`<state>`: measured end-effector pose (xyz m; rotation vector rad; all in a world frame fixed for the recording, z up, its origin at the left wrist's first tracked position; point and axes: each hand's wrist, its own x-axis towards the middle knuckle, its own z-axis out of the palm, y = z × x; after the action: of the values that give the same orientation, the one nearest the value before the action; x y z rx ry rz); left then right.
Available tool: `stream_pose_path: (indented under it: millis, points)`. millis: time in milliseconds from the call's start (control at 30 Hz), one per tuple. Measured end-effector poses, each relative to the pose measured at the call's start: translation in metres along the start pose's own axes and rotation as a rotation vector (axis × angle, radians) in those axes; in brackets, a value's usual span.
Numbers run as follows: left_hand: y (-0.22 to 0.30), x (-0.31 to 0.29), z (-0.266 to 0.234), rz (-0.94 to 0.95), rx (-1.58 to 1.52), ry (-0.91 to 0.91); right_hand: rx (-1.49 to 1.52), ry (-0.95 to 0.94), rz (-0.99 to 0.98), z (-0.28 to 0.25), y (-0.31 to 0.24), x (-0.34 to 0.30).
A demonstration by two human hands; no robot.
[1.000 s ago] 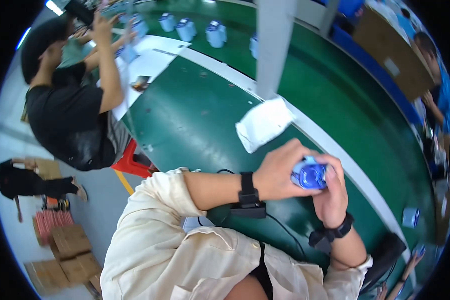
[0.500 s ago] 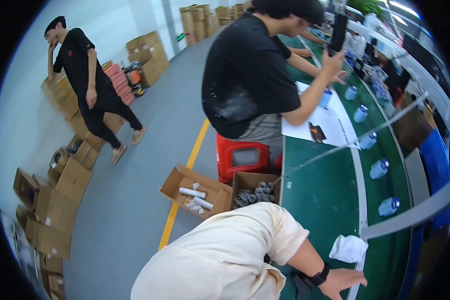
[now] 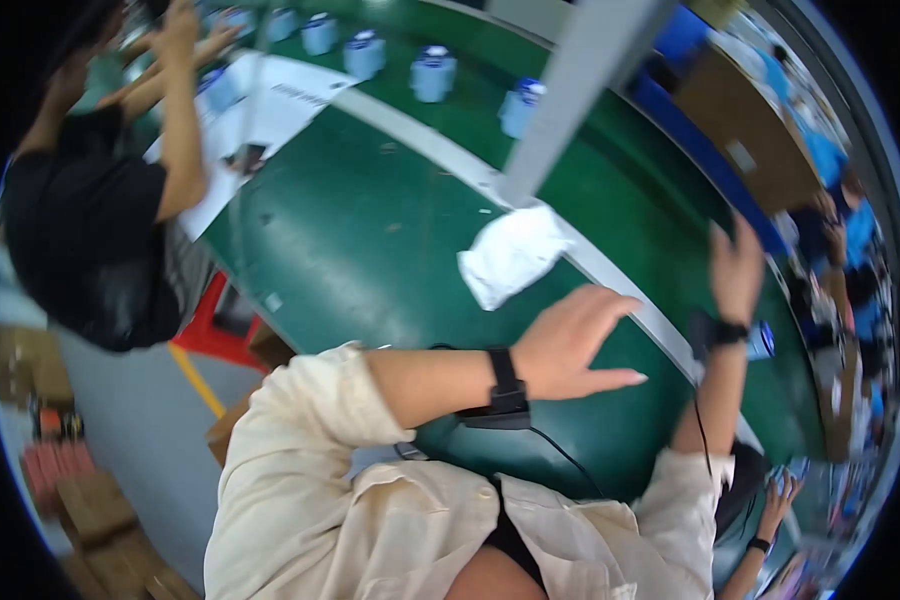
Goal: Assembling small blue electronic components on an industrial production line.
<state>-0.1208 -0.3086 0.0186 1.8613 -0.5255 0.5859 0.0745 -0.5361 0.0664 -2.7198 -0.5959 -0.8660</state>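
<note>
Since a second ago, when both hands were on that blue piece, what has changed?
Both hands let go of it: the left hand is now open and empty above the green table, and the right hand is raised, open. A small blue item sits beside the right wrist. The white cloth lies on the table as before.

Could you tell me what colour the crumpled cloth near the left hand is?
White; the crumpled cloth lies on the green table, clearest in the head view.

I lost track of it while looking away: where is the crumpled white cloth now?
In the head view the crumpled white cloth lies on the green table, beside the white strip, just beyond the open left hand and left of the raised right hand.
</note>
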Motion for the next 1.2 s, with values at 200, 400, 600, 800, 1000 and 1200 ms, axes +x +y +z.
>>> stream_pose_path:
  millis: [200,400,600,800,1000,1200]
  points:
    - [0.006,0.003,0.013,0.093,-0.055,-0.008,0.68,-0.243,-0.139,0.112,-0.078,0.078]
    - [0.007,-0.004,0.008,0.079,-0.082,0.021,1.04,-0.429,-0.07,0.212,-0.139,0.125]
    - [0.002,-0.008,0.008,0.025,-0.051,0.044,1.135,-0.461,0.048,0.186,-0.124,0.097]
    - [-0.007,-0.004,0.014,-0.246,-0.059,0.251,1.613,-0.759,0.056,0.042,-0.063,0.005]
    - [0.004,0.004,0.002,-0.478,-0.949,-0.174,1.512,-1.008,-0.243,-0.068,-0.083,-0.073]
    - [0.006,-0.004,-0.002,-0.567,-0.856,-0.569,1.2,-0.651,-0.462,-0.101,-0.081,-0.097]
